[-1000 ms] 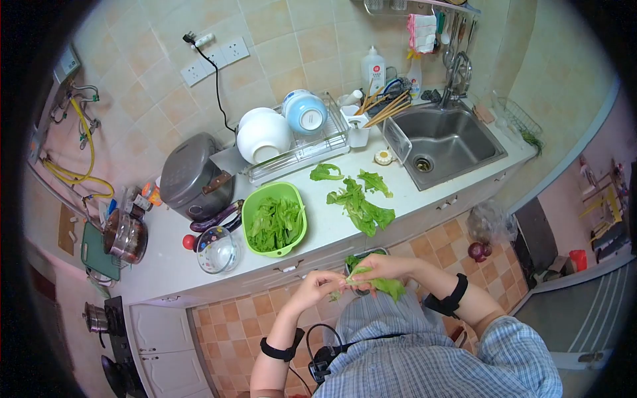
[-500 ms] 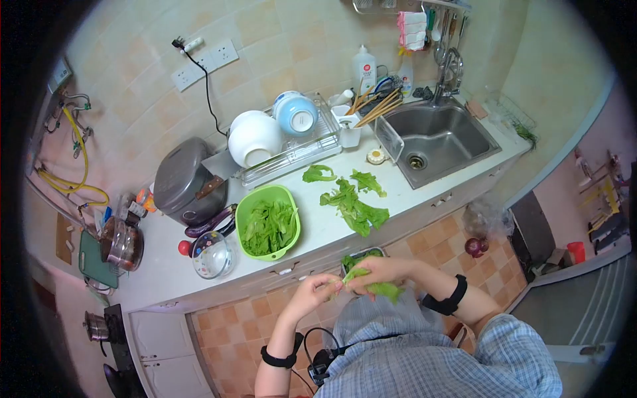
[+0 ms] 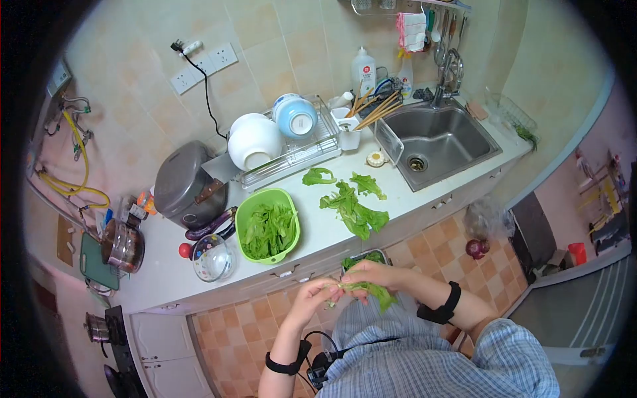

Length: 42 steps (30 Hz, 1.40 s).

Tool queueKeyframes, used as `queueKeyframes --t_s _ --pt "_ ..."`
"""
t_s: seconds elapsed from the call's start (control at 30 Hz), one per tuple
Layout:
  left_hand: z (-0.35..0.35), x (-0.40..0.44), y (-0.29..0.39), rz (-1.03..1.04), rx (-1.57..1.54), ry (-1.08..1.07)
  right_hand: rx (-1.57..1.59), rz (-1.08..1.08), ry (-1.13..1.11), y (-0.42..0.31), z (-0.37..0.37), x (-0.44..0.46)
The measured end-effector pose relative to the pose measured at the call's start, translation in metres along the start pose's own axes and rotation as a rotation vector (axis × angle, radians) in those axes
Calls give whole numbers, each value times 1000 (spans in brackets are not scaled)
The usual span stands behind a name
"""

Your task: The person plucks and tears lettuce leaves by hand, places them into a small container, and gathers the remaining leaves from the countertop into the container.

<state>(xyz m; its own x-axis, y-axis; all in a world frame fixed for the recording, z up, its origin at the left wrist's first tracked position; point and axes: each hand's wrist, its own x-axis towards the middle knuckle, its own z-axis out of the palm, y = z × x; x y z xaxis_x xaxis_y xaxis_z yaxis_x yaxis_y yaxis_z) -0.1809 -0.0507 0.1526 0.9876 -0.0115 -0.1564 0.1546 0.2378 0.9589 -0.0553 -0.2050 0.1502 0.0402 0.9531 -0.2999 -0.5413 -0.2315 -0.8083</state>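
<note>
1. Since the earlier frame, the leaf (image 3: 379, 295) has dropped a little at its frilly end, below the right hand (image 3: 373, 272); the left hand (image 3: 312, 296) has barely shifted.
2. Right hand: closed narrowly on the leaf, near its stem, with the broad green part hanging free.
3. Left hand: fingertips pinched close at the stem end, nearly meeting the right's. A small green scrap (image 3: 330, 304) shows just under them.
4. From where I stand, the step looks like working one leaf apart at its stem. Any further tug calls for a firm pinch on both sides, with the loose end kept clear of the shirt (image 3: 411, 365).
5. Just beyond the right hand, a bin (image 3: 379, 251) has greens in it.
6. Farther out, past both hands, loose leaves (image 3: 352, 207) lie on the counter (image 3: 312, 242).
7. Beyond the left hand and off to its left, a green basin (image 3: 296, 196) holds more leaves; the glass bowl (image 3: 214, 259) sits beside it, farther left.
</note>
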Motion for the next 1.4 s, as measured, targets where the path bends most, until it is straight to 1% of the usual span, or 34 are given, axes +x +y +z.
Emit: queueKeyframes --t_s 0.03,0.07,0.1,0.13,0.17,0.2,0.23,0.27,0.33,0.37,0.43,0.47,0.53,0.6,0.67,0.8,0.87,0.9,0.97,1.1,1.2,1.27,1.33,1.37,1.4 --pt "1 -1 -2 -26 -121 36 2 -3 4 0 1 2" --pt "1 0 -5 -23 -116 26 77 -29 -22 -2 2 4" --pt "0 3 -8 10 -186 98 151 -56 -48 -5 1 6" --pt "-1 4 -9 36 -257 171 152 -66 -41 -1 -7 11" --pt "-1 2 -5 25 -254 165 329 -166 98 10 -20 20" --pt "-3 -1 4 91 -276 263 500 -265 236 9 -24 24" --pt "-5 -2 10 159 -297 363 330 -338 340 4 -29 21" --pt "-7 -2 13 157 -296 365 332 -337 340 7 -31 20" --pt "-8 -2 18 128 -187 496 -36 -295 467 17 -40 21" --pt "-7 -1 20 74 -165 547 -38 -294 463 23 -45 21" --pt "-5 1 17 58 -179 572 137 -201 447 33 -51 21" --pt "-5 3 15 38 -193 590 139 -202 446 37 -55 22" --pt "-7 4 10 3 -192 558 249 -268 437 41 -56 22" --pt "-10 2 5 -37 -194 527 287 -288 424 43 -57 22" --pt "-13 3 2 -139 -110 434 319 -308 409 39 -57 20" --pt "-13 10 -12 -139 -152 405 260 -305 422 26 -50 14" --pt "-14 14 -21 -122 50 385 239 -291 428 29 -48 14" --pt "-11 15 -20 -123 47 387 228 -292 446 29 -47 15" --pt "-7 15 -17 -162 194 367 217 -292 462 29 -47 16" --pt "-4 14 -12 -187 191 419 207 -313 459 30 -47 16" --pt "-6 16 -16 -142 125 417 196 -343 447 32 -47 17" --pt "-4 17 -13 -207 159 393 175 -351 457 33 -48 18" --pt "-3 17 -14 -204 156 360 -52 -297 487 33 -49 17" --pt "-2 17 -14 -202 153 327 -53 -295 487 32 -48 16" --pt "-2 16 -15 -204 150 328 -43 -369 439 29 -44 15"
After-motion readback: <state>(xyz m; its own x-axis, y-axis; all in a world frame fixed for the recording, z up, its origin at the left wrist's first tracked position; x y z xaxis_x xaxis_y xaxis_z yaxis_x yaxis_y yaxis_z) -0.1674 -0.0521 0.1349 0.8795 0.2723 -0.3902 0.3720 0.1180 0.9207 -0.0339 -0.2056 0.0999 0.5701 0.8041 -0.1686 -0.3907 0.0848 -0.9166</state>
